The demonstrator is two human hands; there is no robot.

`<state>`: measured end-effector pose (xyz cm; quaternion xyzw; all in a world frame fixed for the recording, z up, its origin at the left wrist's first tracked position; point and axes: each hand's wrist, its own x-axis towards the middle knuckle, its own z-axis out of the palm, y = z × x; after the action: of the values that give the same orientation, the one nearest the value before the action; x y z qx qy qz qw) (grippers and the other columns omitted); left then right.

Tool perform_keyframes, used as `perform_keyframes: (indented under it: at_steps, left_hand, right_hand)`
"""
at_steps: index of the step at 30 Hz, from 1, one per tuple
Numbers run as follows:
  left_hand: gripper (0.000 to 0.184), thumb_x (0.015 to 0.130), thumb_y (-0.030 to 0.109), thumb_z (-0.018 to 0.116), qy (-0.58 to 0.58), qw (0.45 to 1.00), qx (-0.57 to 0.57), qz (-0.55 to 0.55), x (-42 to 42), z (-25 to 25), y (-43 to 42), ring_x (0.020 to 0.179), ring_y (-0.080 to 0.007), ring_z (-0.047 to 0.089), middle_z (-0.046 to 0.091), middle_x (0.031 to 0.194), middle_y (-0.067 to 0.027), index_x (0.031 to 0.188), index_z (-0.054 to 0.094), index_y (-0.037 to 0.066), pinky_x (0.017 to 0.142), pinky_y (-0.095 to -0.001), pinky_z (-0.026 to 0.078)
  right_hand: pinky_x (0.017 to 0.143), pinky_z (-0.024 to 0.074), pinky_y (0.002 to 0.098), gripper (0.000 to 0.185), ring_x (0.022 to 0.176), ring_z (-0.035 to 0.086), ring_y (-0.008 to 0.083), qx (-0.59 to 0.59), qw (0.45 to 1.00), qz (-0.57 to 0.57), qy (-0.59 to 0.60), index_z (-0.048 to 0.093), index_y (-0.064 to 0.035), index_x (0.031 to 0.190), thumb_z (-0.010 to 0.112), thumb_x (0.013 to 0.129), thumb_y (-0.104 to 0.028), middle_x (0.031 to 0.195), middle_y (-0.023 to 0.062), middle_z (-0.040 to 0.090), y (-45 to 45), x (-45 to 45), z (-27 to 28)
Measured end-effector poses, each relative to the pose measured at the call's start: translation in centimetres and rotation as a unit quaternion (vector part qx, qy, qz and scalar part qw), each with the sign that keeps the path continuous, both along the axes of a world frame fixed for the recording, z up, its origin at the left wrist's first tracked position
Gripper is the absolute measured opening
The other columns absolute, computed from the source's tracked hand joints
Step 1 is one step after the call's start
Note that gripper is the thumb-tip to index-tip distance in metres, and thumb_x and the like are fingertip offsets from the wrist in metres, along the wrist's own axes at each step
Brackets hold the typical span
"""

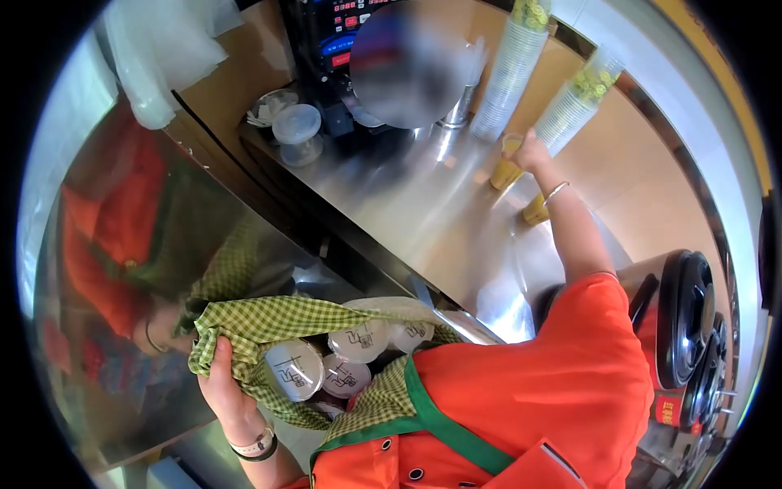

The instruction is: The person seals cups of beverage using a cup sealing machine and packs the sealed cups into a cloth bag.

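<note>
My left hand (218,381) is closed around the bunched edge of a green checked apron (277,314) and holds it up like a pouch. In its fold lie several containers with round, printed lids (358,338); their sides are mostly hidden. Across the metal counter, my right hand (531,153) is closed at the rim of a cup of yellow-brown drink (503,173). A second cup of similar colour (536,210) stands just below that hand. Right behind the hand leans a tall stack of clear cups with a yellow pattern (574,102).
Another cup stack (515,69) stands beside the first. A round grey disc (411,65) partly covers a black machine with lit buttons (342,33). A lidded clear jar (297,134) sits at the counter's left end. Black-lidded urns (684,318) stand at right.
</note>
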<state>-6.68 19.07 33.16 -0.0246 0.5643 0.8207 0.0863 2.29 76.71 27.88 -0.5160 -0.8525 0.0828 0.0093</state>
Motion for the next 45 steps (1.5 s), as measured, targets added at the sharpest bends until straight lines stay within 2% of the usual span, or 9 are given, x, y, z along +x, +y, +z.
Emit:
perform_keyframes:
  at_steps: [9, 13, 15, 27, 33, 35, 39, 43, 45]
  left_hand:
    - [0.034, 0.082, 0.008, 0.061, 0.019, 0.999, -0.040, 0.022, 0.5, 1.8, 1.5, 0.092, -0.0192, 0.058, 0.060, 0.105, -0.0100, 0.113, 0.052, -0.003, 0.082, -0.0317, 0.046]
    - [0.037, 0.082, 0.008, 0.061, 0.011, 0.999, -0.031, 0.039, 1.1, 1.7, 1.5, 0.093, -0.0199, 0.058, 0.059, 0.106, -0.0105, 0.115, 0.050, -0.003, 0.082, -0.0320, 0.046]
    - [0.037, 0.081, 0.007, 0.061, 0.010, 0.998, -0.029, 0.046, 1.0, 1.6, 1.4, 0.093, -0.0204, 0.058, 0.059, 0.106, -0.0109, 0.115, 0.050, -0.003, 0.082, -0.0322, 0.046]
    - [0.033, 0.082, 0.005, 0.060, -0.033, 0.993, -0.032, 0.107, 1.4, 0.0, 0.8, 0.092, -0.0185, 0.058, 0.060, 0.105, -0.0084, 0.113, 0.052, -0.001, 0.081, -0.0312, 0.046]
    - [0.030, 0.082, 0.003, 0.059, 0.005, 0.993, -0.035, 0.112, 1.7, 0.2, 1.4, 0.092, -0.0172, 0.058, 0.060, 0.105, -0.0077, 0.112, 0.053, 0.000, 0.081, -0.0299, 0.046]
    - [0.030, 0.082, 0.003, 0.059, 0.016, 0.994, -0.030, 0.104, 1.6, 0.2, 1.2, 0.092, -0.0169, 0.058, 0.060, 0.104, -0.0076, 0.111, 0.054, -0.001, 0.080, -0.0295, 0.046]
    - [0.029, 0.083, 0.006, 0.056, 0.010, 0.995, -0.032, 0.093, 1.3, -0.3, 1.1, 0.092, -0.0195, 0.058, 0.059, 0.103, -0.0107, 0.111, 0.052, -0.003, 0.081, -0.0306, 0.046]
    - [0.028, 0.083, 0.003, 0.058, 0.030, 0.997, -0.010, 0.075, 1.2, 0.1, 1.2, 0.089, -0.0171, 0.059, 0.061, 0.102, -0.0083, 0.110, 0.054, -0.002, 0.079, -0.0290, 0.047]
    - [0.029, 0.083, 0.003, 0.058, 0.015, 0.997, -0.001, 0.078, 1.3, 0.3, 1.3, 0.090, -0.0174, 0.059, 0.061, 0.103, -0.0085, 0.111, 0.054, -0.002, 0.080, -0.0290, 0.046]
  right_hand:
    - [0.093, 0.0402, 0.0357, 0.090, 0.109, 0.052, 0.0354, 0.117, 0.937, 0.246, 0.217, 0.028, 0.0072, 0.130, 0.067, 0.068, -0.047, 0.115, 0.0295, 0.051, -1.9, -9.3, 13.5]
    - [0.094, 0.0396, 0.0353, 0.091, 0.111, 0.050, 0.0359, 0.098, 0.935, 0.261, 0.219, 0.029, 0.0080, 0.129, 0.066, 0.068, -0.049, 0.118, 0.0291, 0.050, -4.5, -15.2, 16.2]
    - [0.088, 0.0438, 0.0352, 0.090, 0.103, 0.056, 0.0350, 0.119, 0.928, 0.277, 0.219, 0.033, 0.0110, 0.123, 0.067, 0.066, -0.051, 0.107, 0.0274, 0.057, -4.9, -18.5, 15.3]
    - [0.087, 0.0445, 0.0370, 0.099, 0.102, 0.056, 0.0365, 0.039, 0.960, 0.262, 0.094, 0.021, 0.0083, 0.132, 0.068, 0.065, -0.048, 0.111, 0.0273, 0.055, -6.6, -25.3, 5.7]
    - [0.096, 0.0385, 0.0359, 0.099, 0.113, 0.047, 0.0356, -0.004, 0.968, 0.236, 0.079, 0.025, 0.0026, 0.133, 0.067, 0.064, -0.054, 0.120, 0.0250, 0.048, -7.4, -24.5, 3.9]
    - [0.099, 0.0348, 0.0376, 0.097, 0.119, 0.041, 0.0353, 0.081, 0.956, 0.250, 0.132, 0.029, -0.0005, 0.132, 0.068, 0.062, -0.056, 0.123, 0.0224, 0.046, -8.1, -23.3, 3.5]
    - [0.095, 0.0360, 0.0419, 0.063, 0.113, 0.043, 0.0358, 0.096, 0.876, 0.365, 0.300, 0.044, -0.0010, 0.122, 0.066, 0.072, -0.033, 0.118, 0.0223, 0.048, -10.0, -18.4, 1.9]
    - [0.093, 0.0372, 0.0409, 0.046, 0.106, 0.044, 0.0366, 0.023, 0.856, 0.431, 0.286, 0.049, -0.0012, 0.110, 0.063, 0.073, -0.023, 0.109, 0.0210, 0.049, -14.9, -11.5, -2.3]
    - [0.097, 0.0345, 0.0408, 0.054, 0.111, 0.044, 0.0371, -0.028, 0.900, 0.402, 0.163, 0.046, -0.0016, 0.119, 0.063, 0.074, -0.025, 0.117, 0.0201, 0.048, -17.0, -8.5, -4.3]
